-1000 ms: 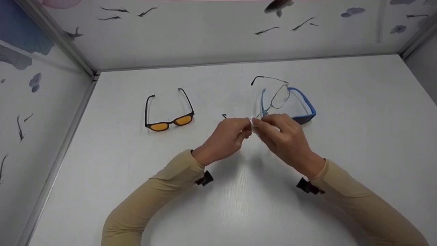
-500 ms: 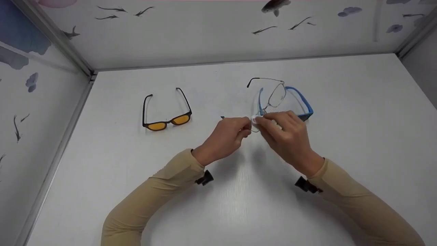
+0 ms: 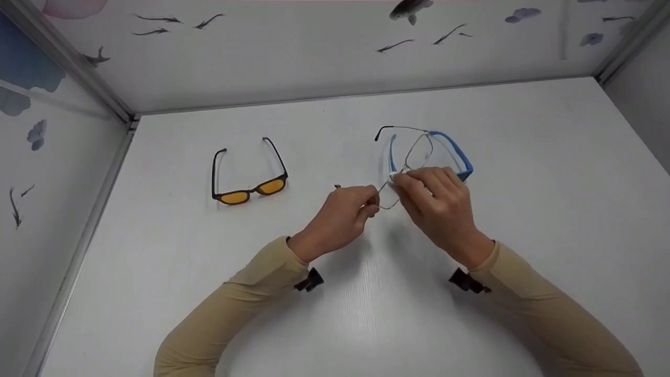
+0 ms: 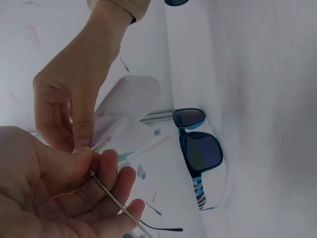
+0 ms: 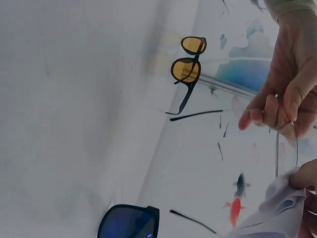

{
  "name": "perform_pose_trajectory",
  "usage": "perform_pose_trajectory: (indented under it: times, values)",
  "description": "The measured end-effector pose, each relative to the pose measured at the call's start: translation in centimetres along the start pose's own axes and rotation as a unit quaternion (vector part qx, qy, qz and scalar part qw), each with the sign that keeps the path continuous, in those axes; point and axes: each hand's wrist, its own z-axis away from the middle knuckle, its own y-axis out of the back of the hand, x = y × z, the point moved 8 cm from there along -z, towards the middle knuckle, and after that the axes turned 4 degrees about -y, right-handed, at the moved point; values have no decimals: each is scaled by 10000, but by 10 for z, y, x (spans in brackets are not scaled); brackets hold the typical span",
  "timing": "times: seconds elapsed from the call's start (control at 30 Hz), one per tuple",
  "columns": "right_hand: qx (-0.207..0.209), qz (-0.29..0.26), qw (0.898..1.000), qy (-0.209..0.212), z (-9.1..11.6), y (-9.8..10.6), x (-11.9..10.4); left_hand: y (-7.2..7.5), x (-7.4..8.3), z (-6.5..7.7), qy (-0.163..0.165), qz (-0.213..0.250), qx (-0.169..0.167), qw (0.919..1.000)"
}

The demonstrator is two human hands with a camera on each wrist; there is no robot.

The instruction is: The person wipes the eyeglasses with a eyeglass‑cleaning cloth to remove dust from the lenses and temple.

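A pair of thin metal-framed eyeglasses [image 3: 388,208] is held up over the table between both hands, its far temple with a dark tip pointing away. My left hand [image 3: 345,215] pinches the frame at the near hinge between thumb and fingers, as the left wrist view shows. With a white cloth [image 5: 275,206] between its fingers, my right hand [image 3: 438,205] grips the glasses close to the bridge. In the right wrist view the cloth hangs in folds around part of the frame. The fingers hide part of the near lens rim.
Blue-and-black sunglasses [image 4: 202,151] lie on the white table [image 3: 335,324] behind the right hand, temples unfolded. To the left rest black-framed glasses with orange lenses [image 3: 234,198], also unfolded. Printed panels [image 3: 293,57] wall in the table's back and left side.
The right hand and cloth have slid along the frame, away from the left hand, so more of the near rim shows. The left hand keeps its hold. The head view has shifted slightly.
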Motion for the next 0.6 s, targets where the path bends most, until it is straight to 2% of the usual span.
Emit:
perform_pose_trajectory:
  times: [0.13, 0.27, 0.4, 0.5, 0.6]
  values:
    - [-206, -425, 9986, 228, 4, -7, -15, 0, 0, 1, -90, 6, 30, 10000]
    - [-530, -690, 9956, 358, 13, -11, -21, 1, -2, 4, -122, 70, 195, 9997]
    - [-663, -546, 9952, 472, 16, -7, -17, 2, -2, 7, -159, 138, 197, 9996]
    - [-481, -256, 9980, 318, 13, 1, -5, 2, -2, 9, -169, 162, 101, 9997]
    - [-125, -177, 9998, 13, 9, 14, 8, 1, -2, 11, -227, 53, 78, 9997]
